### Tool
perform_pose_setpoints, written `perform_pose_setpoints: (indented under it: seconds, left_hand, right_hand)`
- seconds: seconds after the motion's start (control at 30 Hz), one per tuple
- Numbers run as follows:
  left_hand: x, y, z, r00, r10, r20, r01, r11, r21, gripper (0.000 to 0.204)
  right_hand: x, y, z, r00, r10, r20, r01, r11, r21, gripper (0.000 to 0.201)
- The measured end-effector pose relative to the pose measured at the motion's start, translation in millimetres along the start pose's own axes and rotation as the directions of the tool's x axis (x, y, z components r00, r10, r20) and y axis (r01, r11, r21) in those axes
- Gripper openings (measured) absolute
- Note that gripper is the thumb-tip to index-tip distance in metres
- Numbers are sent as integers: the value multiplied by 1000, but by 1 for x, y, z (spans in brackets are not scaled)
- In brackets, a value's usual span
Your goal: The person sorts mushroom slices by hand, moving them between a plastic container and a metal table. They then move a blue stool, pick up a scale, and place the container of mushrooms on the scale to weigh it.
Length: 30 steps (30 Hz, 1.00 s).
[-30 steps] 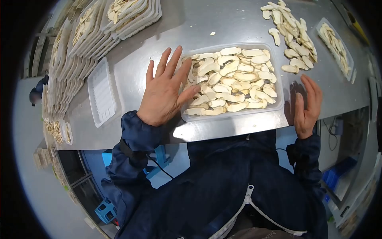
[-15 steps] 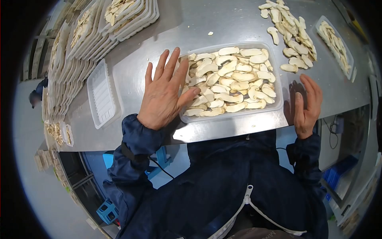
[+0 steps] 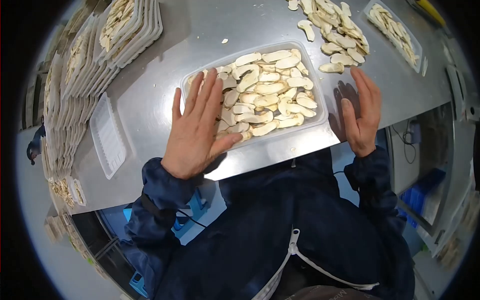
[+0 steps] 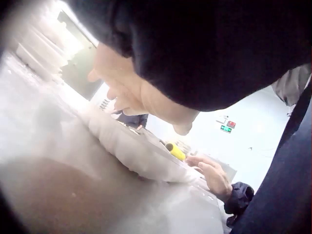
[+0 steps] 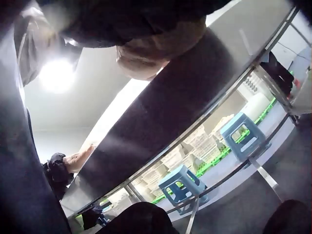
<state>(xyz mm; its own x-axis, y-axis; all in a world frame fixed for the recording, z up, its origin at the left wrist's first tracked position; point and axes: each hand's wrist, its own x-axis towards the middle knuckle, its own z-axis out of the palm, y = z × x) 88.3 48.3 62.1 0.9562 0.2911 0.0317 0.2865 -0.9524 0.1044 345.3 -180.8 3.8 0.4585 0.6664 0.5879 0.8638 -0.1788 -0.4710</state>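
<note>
A clear plastic tray [image 3: 322,102] filled with sliced mushrooms [image 3: 270,88] lies on the steel table in front of the person. Over its left side the left hand [image 3: 195,130] is spread flat, fingers straight and thumb out to the right, covering that corner of the slices. The right hand [image 3: 364,117] stands apart from the tray's right edge, fingers loosely extended, thumb up, holding nothing. In the left wrist view the left hand [image 4: 134,92] shows above the tray's pale side, the right hand [image 4: 213,176] beyond it.
Loose mushroom slices [image 3: 337,37] are heaped past the right hand, beside a narrower filled tray [image 3: 419,60]. A bare white ribbed tray [image 3: 108,137] lies left, near tall stacks of filled trays [image 3: 80,100]. Blue stools [image 5: 183,187] stand below the table [image 3: 145,125].
The head view has turned, so the tray, heap and table appear shifted left. The left hand's fingers are closer together and reach further over the slices. The right hand keeps its pose.
</note>
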Motion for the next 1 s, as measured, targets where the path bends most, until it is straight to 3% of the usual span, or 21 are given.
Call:
perform_pose_setpoints:
  seconds: [0.23, 0.33, 0.47, 0.57, 0.8, 0.9, 1.0]
  left_hand:
    - [-31, 32, 4, 998, -37, 48, 40, 998, -45, 96]
    - [-45, 37, 10, 989, -135, -66, 127, 985, -113, 93]
    - [-69, 21, 30, 899, -372, -232, 320, 918, -233, 87]
    - [-80, 23, 47, 885, -395, -245, 323, 902, -286, 82]
    - [-86, 17, 57, 836, -418, -355, 276, 880, -387, 65]
    - [-87, 15, 61, 766, -487, -421, 224, 815, -534, 54]
    - [-90, 18, 61, 735, -481, -477, 189, 822, -538, 46]
  right_hand:
    - [0, -7, -6, 996, -65, 64, 68, 996, -52, 50]
    - [6, -14, -12, 986, -128, 104, 138, 985, -103, 51]
    - [23, -30, -23, 971, -177, 159, 195, 976, -102, 51]
    - [17, -34, -16, 958, -167, 232, 196, 975, -108, 51]
    - [5, -40, -3, 946, -202, 253, 228, 970, -79, 47]
    - [4, -49, -3, 942, -234, 242, 257, 964, -66, 42]
    - [1, -52, -6, 947, -231, 224, 243, 970, -25, 38]
